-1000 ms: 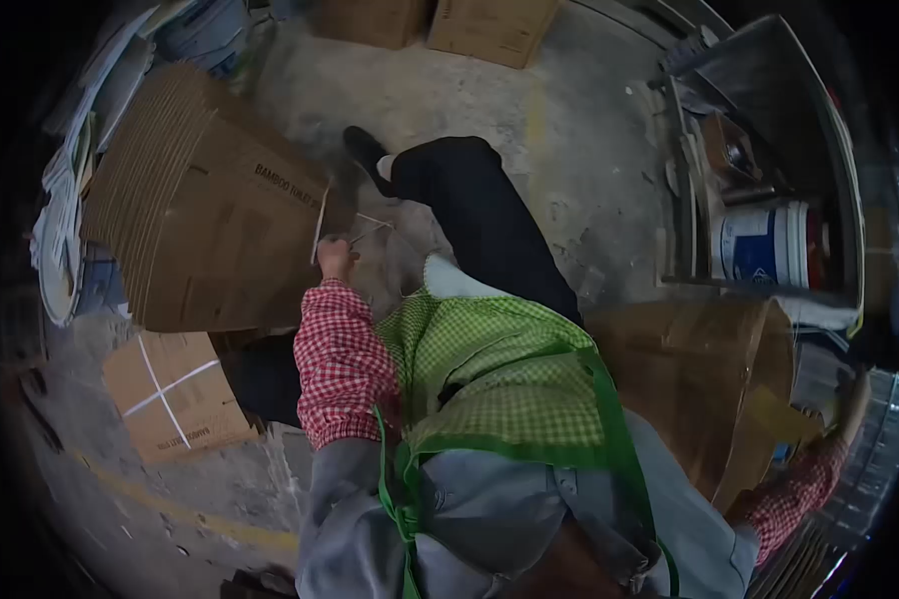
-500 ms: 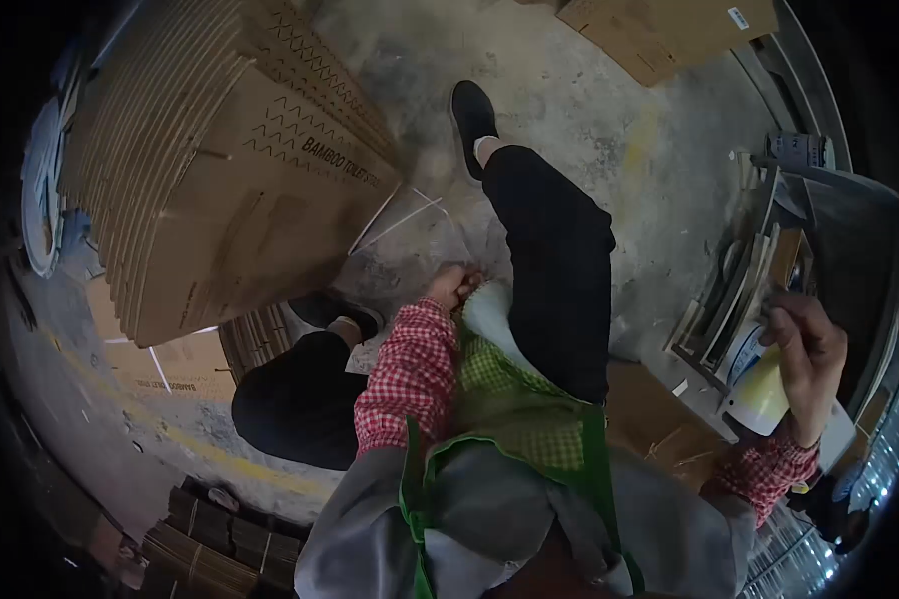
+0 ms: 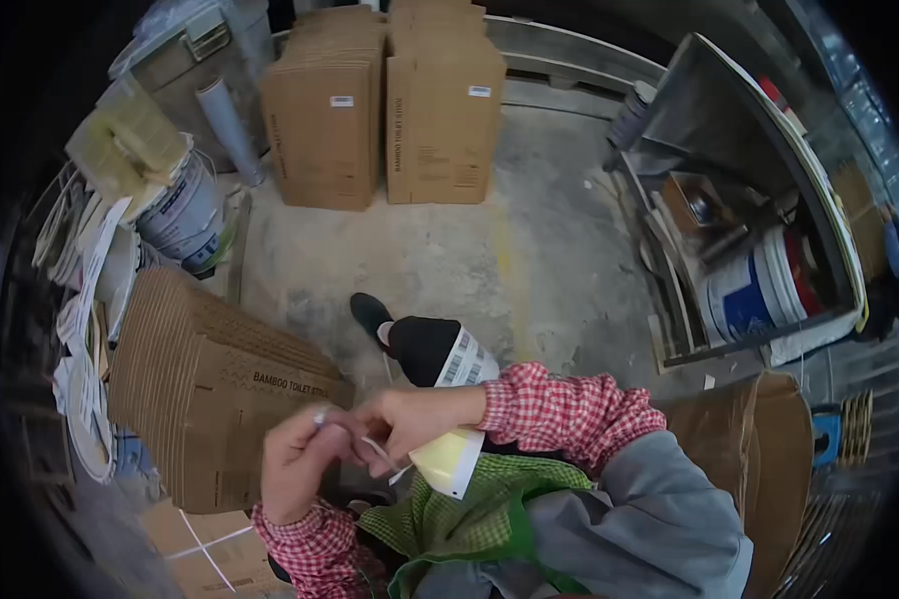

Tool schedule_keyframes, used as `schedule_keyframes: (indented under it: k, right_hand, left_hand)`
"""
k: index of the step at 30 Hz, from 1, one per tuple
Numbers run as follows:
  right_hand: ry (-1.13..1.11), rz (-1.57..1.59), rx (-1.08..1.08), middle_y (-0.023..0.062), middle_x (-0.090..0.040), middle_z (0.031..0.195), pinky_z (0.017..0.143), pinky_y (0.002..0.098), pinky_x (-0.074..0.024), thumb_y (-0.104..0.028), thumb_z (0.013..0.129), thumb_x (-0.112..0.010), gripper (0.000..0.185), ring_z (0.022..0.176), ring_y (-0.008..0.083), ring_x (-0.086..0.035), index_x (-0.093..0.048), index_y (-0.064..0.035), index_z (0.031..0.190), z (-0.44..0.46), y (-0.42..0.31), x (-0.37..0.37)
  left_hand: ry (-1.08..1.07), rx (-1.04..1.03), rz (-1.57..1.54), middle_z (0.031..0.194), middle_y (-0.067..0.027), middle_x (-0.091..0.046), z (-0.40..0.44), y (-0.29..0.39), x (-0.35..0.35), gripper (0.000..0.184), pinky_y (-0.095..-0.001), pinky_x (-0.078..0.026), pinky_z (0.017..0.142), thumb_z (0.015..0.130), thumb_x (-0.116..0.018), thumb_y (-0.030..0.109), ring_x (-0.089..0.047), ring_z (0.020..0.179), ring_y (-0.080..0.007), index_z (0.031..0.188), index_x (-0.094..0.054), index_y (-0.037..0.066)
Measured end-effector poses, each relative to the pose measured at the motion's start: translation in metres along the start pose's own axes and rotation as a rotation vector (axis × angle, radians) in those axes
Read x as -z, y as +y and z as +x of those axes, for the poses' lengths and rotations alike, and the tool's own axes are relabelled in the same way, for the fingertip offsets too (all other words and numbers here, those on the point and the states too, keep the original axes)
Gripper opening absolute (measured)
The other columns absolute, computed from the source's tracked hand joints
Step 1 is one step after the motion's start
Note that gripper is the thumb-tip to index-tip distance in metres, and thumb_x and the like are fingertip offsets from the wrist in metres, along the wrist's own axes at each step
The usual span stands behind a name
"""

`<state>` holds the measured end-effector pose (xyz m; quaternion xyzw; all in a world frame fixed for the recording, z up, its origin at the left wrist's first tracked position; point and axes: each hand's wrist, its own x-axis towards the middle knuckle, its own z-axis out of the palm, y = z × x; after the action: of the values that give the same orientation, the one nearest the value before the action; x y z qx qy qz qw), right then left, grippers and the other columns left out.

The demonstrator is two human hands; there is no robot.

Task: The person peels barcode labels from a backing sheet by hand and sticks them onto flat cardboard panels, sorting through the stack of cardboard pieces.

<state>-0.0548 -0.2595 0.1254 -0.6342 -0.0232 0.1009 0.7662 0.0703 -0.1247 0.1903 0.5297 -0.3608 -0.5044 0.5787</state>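
My left hand (image 3: 305, 461) is closed with its thumb and fingers together on a thin white string (image 3: 378, 451). My right hand (image 3: 410, 424) meets it from the right, fingers pinched on the same string. From beneath my right hand hangs a roll or strip of labels, with a yellowish part (image 3: 447, 459) and a white part with printed barcodes (image 3: 467, 361). Both hands are in front of a leaning stack of flattened cardboard boxes (image 3: 240, 399) marked "BAMBOO TOILET". Part of the string is hidden by the fingers.
Two upright stacks of flat boxes (image 3: 322, 135) (image 3: 445, 130) stand ahead. Paint buckets (image 3: 182, 215) are at the left. An open metal bin (image 3: 759, 130) holding a blue-white bucket (image 3: 744, 299) is at the right. A tied carton bundle (image 3: 205, 549) lies at lower left.
My right hand has come from the far right to meet my left hand, bringing the labels across. The view has shifted, showing the upright box stacks ahead.
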Motion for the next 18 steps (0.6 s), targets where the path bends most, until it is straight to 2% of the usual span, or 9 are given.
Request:
schedule_keyframes:
  k: [2,4,8,11,12,15,16,17,18]
  right_hand:
    - [-0.162,0.048,-0.016,0.0007,-0.058,0.065,0.052,0.0221,-0.0428,-0.007,0.079,-0.068,0.029,0.057,0.0057,-0.055,-0.061,-0.0018,0.107,-0.016,-0.021,-0.022]
    - [-0.159,0.171,-0.088,0.0000,-0.054,0.056,0.046,0.0217,-0.0393,-0.023,0.091,-0.058,0.025,0.048,0.0063,-0.051,-0.062,-0.0009,0.101,-0.036,-0.012,-0.036]
    - [0.011,0.357,-0.174,0.0017,-0.048,0.047,0.036,0.0255,-0.0315,-0.046,0.097,-0.040,0.052,0.036,0.0074,-0.039,-0.064,-0.0014,0.084,-0.097,-0.004,-0.043]
    - [0.021,0.204,-0.035,0.0003,-0.049,0.053,0.044,0.0224,-0.0347,-0.038,0.097,-0.049,0.042,0.047,0.0061,-0.045,-0.057,-0.0041,0.073,-0.125,-0.008,-0.053]
    - [0.149,0.141,-0.104,-0.0005,-0.050,0.055,0.045,0.0221,-0.0351,-0.031,0.096,-0.052,0.037,0.048,0.0062,-0.045,-0.053,-0.0055,0.069,-0.138,-0.018,-0.052]
    - [0.861,-0.083,0.107,0.0003,-0.050,0.053,0.046,0.0262,-0.0372,-0.027,0.094,-0.052,0.035,0.048,0.0078,-0.046,-0.054,-0.0050,0.067,-0.212,-0.090,-0.039]
    - [0.990,-0.279,0.340,0.0004,-0.049,0.052,0.045,0.0251,-0.0362,-0.032,0.095,-0.053,0.038,0.045,0.0084,-0.043,-0.054,-0.0045,0.069,-0.262,-0.115,-0.037]
    - [1.232,-1.218,0.495,0.0013,-0.051,0.054,0.044,0.0251,-0.0354,-0.035,0.095,-0.051,0.041,0.044,0.0090,-0.042,-0.055,-0.0045,0.069,-0.291,-0.134,-0.032]
    - [1.578,-0.257,0.311,0.0024,-0.054,0.058,0.044,0.0230,-0.0380,-0.036,0.096,-0.050,0.039,0.044,0.0089,-0.046,-0.056,-0.0050,0.072,-0.318,-0.165,-0.070]
  left_hand:
    - [0.134,-0.187,0.128,0.083,-0.0101,-0.062,-0.003,0.003,-0.010,0.018,-0.0244,-0.044,0.063,0.093,-0.048,0.008,-0.055,0.068,-0.0132,0.088,-0.059,-0.004]
    - [0.199,-0.292,0.228,0.086,-0.0127,-0.061,0.003,0.008,-0.031,0.019,-0.0279,-0.044,0.070,0.095,-0.047,0.011,-0.056,0.079,-0.0160,0.088,-0.058,-0.003]
    - [0.272,-0.321,-0.063,0.080,-0.0074,-0.059,-0.002,-0.014,-0.029,0.019,-0.0244,-0.042,0.066,0.097,-0.046,0.013,-0.054,0.074,-0.0125,0.088,-0.056,0.000]
    - [0.259,-0.261,-0.091,0.072,-0.0044,-0.055,0.014,-0.048,0.006,0.017,-0.0236,-0.042,0.065,0.095,-0.049,0.012,-0.052,0.068,-0.0114,0.085,-0.055,0.001]
    - [0.145,-0.271,-0.112,0.070,-0.0038,-0.053,0.021,-0.058,0.011,0.016,-0.0236,-0.042,0.064,0.095,-0.051,0.012,-0.052,0.067,-0.0117,0.084,-0.055,0.001]
    - [-0.110,-0.121,-0.196,0.070,-0.0044,-0.053,0.031,-0.084,0.009,0.015,-0.0258,-0.043,0.062,0.093,-0.053,0.012,-0.050,0.064,-0.0132,0.081,-0.054,0.003]
    - [-0.017,-0.051,-0.174,0.069,-0.0040,-0.052,0.038,-0.104,0.002,0.015,-0.0270,-0.044,0.060,0.092,-0.055,0.012,-0.050,0.061,-0.0138,0.080,-0.054,0.003]
    - [0.081,0.033,-0.164,0.067,-0.0035,-0.052,0.049,-0.130,0.022,0.016,-0.0281,-0.046,0.057,0.091,-0.057,0.012,-0.050,0.059,-0.0143,0.078,-0.053,0.003]
    - [0.190,0.141,-0.006,0.067,-0.0042,-0.051,0.059,-0.171,0.041,0.015,-0.0280,-0.046,0.055,0.090,-0.056,0.010,-0.050,0.057,-0.0159,0.079,-0.053,0.001]
